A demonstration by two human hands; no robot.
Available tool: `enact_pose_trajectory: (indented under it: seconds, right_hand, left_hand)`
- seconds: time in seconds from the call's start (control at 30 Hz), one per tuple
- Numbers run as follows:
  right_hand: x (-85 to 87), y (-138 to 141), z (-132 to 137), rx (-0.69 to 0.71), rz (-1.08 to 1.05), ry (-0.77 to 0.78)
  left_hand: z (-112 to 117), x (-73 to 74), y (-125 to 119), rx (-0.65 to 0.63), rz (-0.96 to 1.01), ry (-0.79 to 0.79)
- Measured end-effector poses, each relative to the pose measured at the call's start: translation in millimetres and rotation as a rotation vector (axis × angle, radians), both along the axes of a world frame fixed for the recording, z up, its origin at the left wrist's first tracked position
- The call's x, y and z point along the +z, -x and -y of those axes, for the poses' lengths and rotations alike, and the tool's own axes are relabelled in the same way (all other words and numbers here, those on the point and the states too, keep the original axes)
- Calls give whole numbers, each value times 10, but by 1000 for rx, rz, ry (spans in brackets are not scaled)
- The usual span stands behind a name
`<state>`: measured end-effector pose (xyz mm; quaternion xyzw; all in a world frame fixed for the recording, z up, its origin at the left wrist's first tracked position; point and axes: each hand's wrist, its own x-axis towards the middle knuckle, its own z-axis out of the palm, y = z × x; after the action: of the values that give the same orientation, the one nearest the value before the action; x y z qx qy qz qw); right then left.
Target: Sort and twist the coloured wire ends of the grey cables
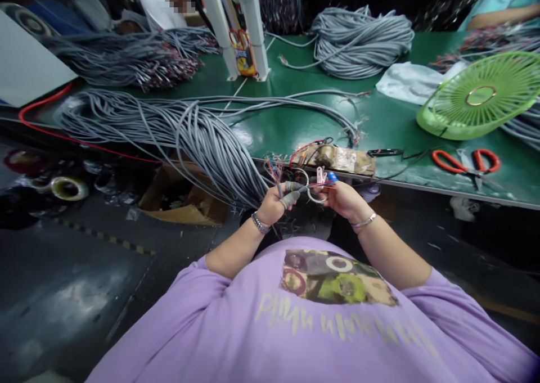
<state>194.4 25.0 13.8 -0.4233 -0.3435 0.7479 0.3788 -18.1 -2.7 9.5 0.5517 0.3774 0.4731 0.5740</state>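
My left hand (270, 207), with grey covers on its fingertips, closes round the end of a grey cable. Thin coloured wires (275, 170) fan out above that hand. My right hand (346, 202) is closed on a small tool with pale rings (315, 196) and has a blue cover (332, 177) on one fingertip. A pink piece (321, 175) sticks up beside this fingertip; its kind is unclear. Red and dark wires (318, 184) stretch between the two hands. Left of my hands, a large bundle of grey cables (211, 138) hangs over the table edge.
On the green table (291, 130) are a taped block (343, 159), red-handled scissors (475, 166), a green fan (481, 96) and a cable coil (363, 40). More scissors (241, 51) stand at a white post. A cardboard box (181, 197) lies below. Two people are across the table.
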Motion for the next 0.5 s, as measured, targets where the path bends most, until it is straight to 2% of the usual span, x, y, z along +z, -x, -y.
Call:
enact_pose_trajectory:
  seconds: [0.07, 0.2, 0.27, 0.33, 0.43, 0.5]
  right_hand:
    - [25, 49, -43, 12, -6, -61]
    - [-19, 120, -65, -209, 180, -252]
    - [-41, 147, -65, -264, 241, -319]
    - [-37, 175, -66, -225, 184, -283]
    - [8, 216, -79, -154, 22, -99]
    - [42, 235, -94, -164, -51, -16]
  left_hand:
    - [-29, 35, -42, 4, -10, 10]
    - [-54, 71, -92, 25, -26, 80]
    - [-64, 67, -109, 26, -26, 98]
    - [-77, 51, -123, 14, -39, 96]
    - [-96, 28, -133, -27, -87, 58]
    - [-104, 23, -135, -57, -118, 17]
